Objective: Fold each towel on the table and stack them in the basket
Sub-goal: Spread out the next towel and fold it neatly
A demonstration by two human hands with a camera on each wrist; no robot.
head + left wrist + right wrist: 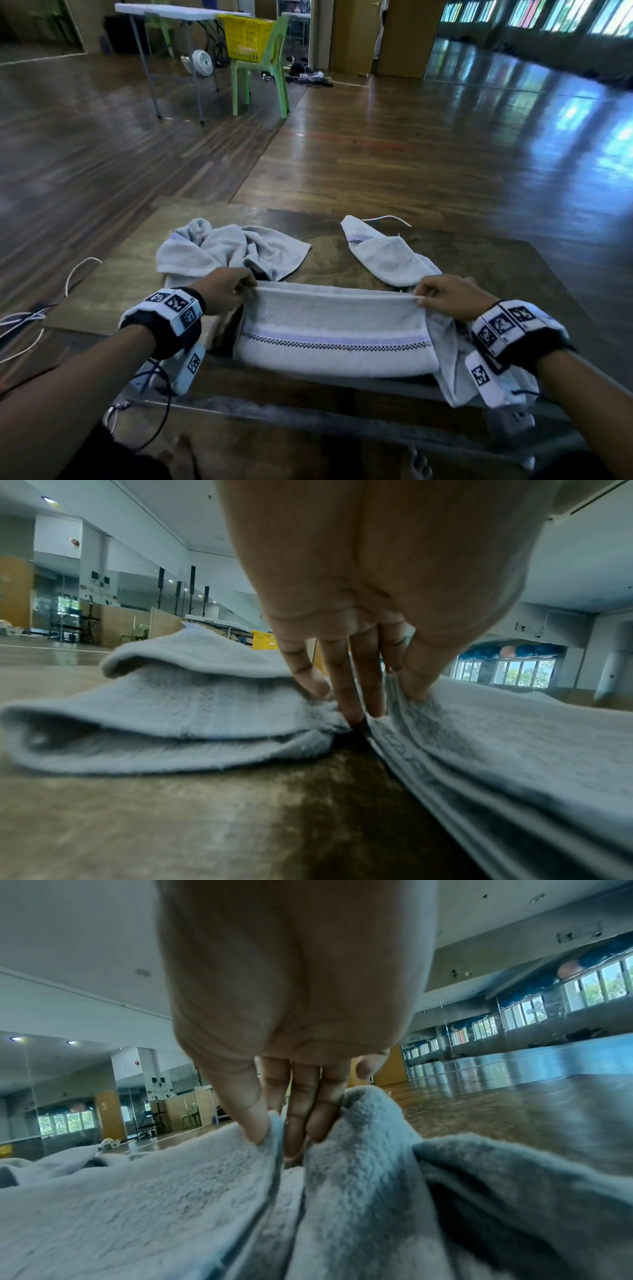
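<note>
A pale grey towel (pixel 334 329) with a checkered lilac stripe lies folded over near the front of the low wooden table (pixel 130 270). My left hand (pixel 227 287) pinches its far left corner between thumb and fingers (pixel 352 693). At the far right corner my right hand (pixel 445 296) pinches the same towel (pixel 205 1191), thumb on top. A crumpled grey towel (pixel 219 248) lies behind the left hand, seen low in the left wrist view (pixel 192 696). Another grey towel (pixel 383 255) lies behind the right hand.
A yellow basket (pixel 247 36) sits on a green chair (pixel 263 78) far across the wooden floor, beside a white folding table (pixel 171 13). White cables (pixel 24 329) trail off the table's left side. A small fan (pixel 202 63) stands on the floor.
</note>
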